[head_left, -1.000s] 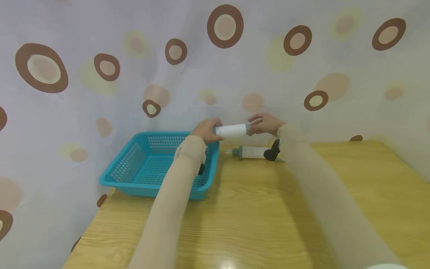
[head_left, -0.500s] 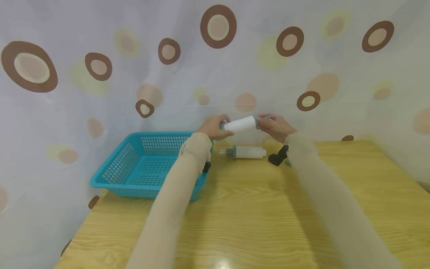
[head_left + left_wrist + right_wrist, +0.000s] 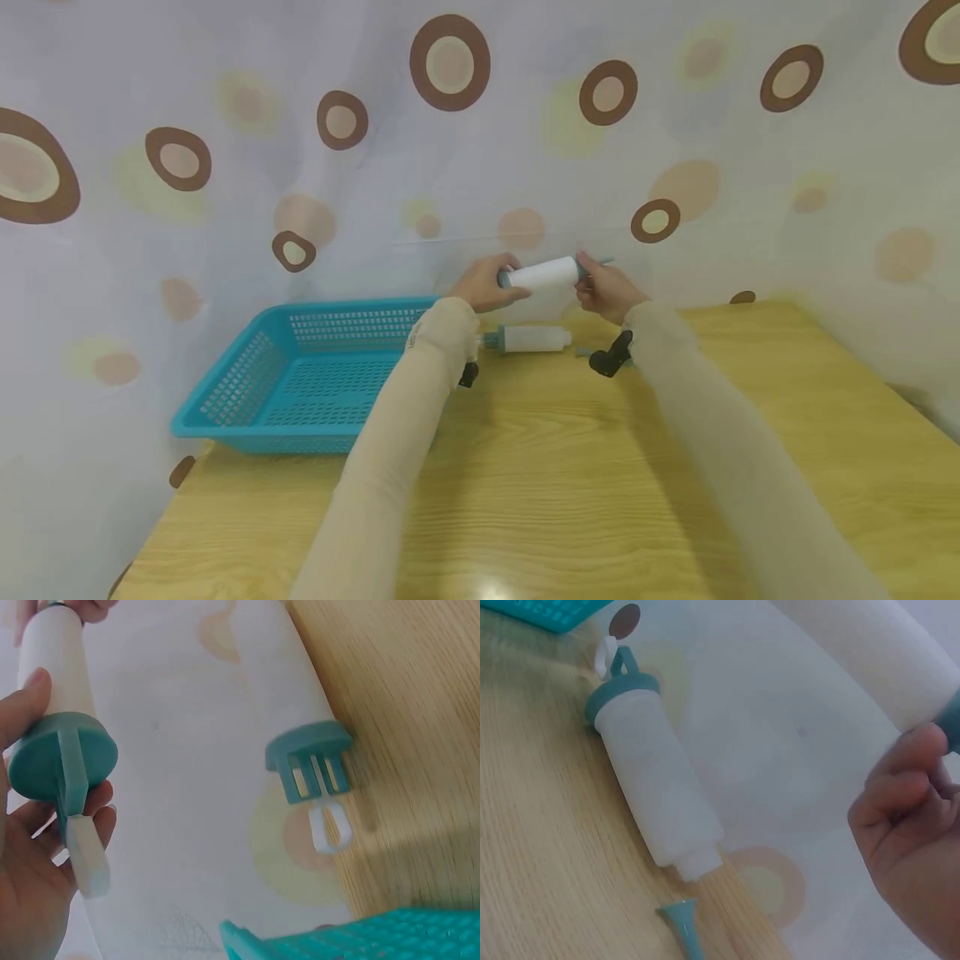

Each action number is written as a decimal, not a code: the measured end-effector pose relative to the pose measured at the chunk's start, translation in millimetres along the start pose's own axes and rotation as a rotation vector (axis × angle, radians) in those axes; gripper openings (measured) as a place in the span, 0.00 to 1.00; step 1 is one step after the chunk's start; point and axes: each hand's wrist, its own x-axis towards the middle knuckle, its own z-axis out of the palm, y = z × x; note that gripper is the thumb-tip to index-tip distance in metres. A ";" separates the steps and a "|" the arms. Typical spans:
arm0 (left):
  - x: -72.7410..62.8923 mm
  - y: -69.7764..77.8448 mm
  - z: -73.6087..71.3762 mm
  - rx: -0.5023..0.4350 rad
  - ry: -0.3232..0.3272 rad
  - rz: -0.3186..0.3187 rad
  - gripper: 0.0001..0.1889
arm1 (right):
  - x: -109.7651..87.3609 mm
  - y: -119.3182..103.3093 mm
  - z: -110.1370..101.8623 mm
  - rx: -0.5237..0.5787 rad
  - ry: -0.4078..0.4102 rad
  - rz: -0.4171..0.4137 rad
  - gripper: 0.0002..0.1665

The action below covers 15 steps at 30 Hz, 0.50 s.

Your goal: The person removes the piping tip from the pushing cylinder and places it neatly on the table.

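My left hand (image 3: 483, 283) holds what looks like an icing syringe (image 3: 546, 273) in the air: white barrel, teal cap and white pull handle. The cap end (image 3: 66, 754) faces the left wrist camera, my thumb along the barrel and fingers curled beneath. At the other end my right hand (image 3: 609, 293) pinches a teal pointed nozzle (image 3: 585, 267), its thin tip sticking out to the right. Below lies a second such syringe (image 3: 656, 784) on the table, its nozzle end bare. A loose teal nozzle (image 3: 684, 926) lies just beyond that end.
A turquoise mesh basket (image 3: 247, 437) stands on the left of the wooden table (image 3: 555, 500), partly behind my left sleeve. A patterned sheet (image 3: 517, 150) hangs along the table's back edge. Black wrist camera mounts (image 3: 611, 354) sit under both cuffs.
The right fingers have closed on the nozzle at the syringe's end, which has tilted up to the right. The head view has turned rightward, shifting the basket and sheet left.
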 end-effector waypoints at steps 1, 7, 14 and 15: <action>0.8 1.7 1.1 -0.005 0.002 0.009 0.22 | -0.8 0.2 -1.0 -0.022 0.022 -0.012 0.23; 2.0 10.5 9.9 -0.087 0.006 0.045 0.28 | -8.7 0.0 -9.9 -0.024 0.090 -0.106 0.22; 1.8 11.7 18.0 -0.156 0.088 0.041 0.19 | -14.9 5.4 -17.0 0.000 0.040 -0.173 0.22; 1.7 12.2 18.2 -0.176 0.096 0.034 0.18 | -16.0 6.4 -17.6 0.000 0.033 -0.180 0.22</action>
